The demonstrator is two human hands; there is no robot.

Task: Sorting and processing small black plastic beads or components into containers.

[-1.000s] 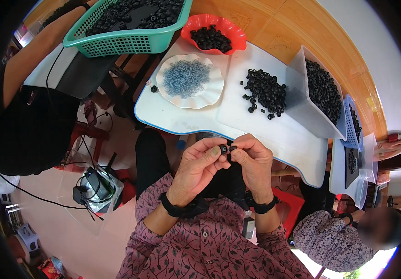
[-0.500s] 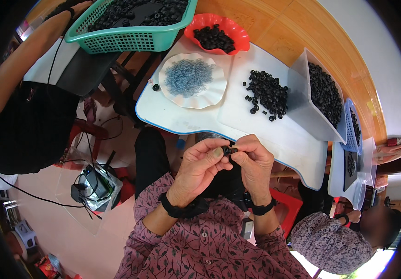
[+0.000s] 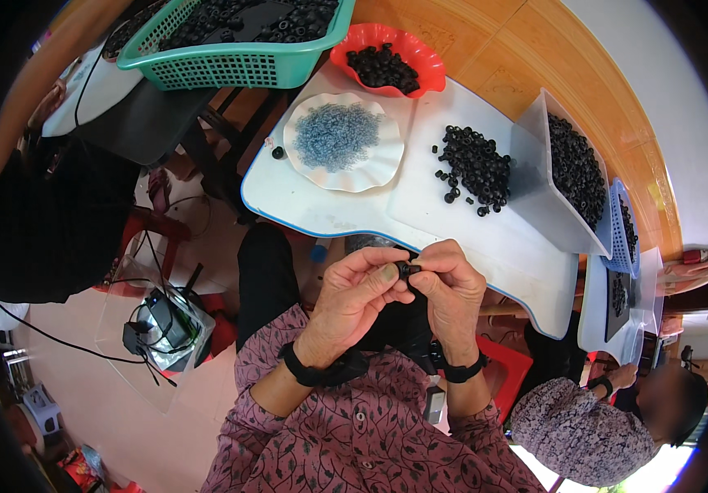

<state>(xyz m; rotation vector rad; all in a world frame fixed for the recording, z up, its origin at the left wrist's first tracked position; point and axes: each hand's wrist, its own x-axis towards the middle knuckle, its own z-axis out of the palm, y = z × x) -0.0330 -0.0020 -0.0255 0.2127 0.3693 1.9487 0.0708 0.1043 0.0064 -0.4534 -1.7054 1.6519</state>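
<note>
Between my two hands, in front of my lap, is a small black ring-like part (image 3: 405,269) with a short stub on its right side. My left hand (image 3: 345,300) pinches its round end between thumb and fingers. The thumb and forefinger of my right hand (image 3: 452,292) close on the stub side. The fingertips cover much of the part. Just beyond the table edge, a white scalloped plate (image 3: 388,164) carries many tiny clear bluish pieces (image 3: 336,138). Right of it lies a loose pile of small black parts (image 3: 479,168) on the white table (image 3: 444,234).
A red bowl (image 3: 436,72) and green basket (image 3: 222,70) hold black parts at the back. To the right stand a filled clear bin (image 3: 526,172) and a blue basket (image 3: 619,214). Co-workers sit left (image 3: 50,222) and right (image 3: 584,431). Cables and a device (image 3: 165,324) are at lower left.
My hands stay together on the black part, which has tilted slightly in my fingers. At the upper left, the co-worker's arm has shifted, and another hand now shows there.
</note>
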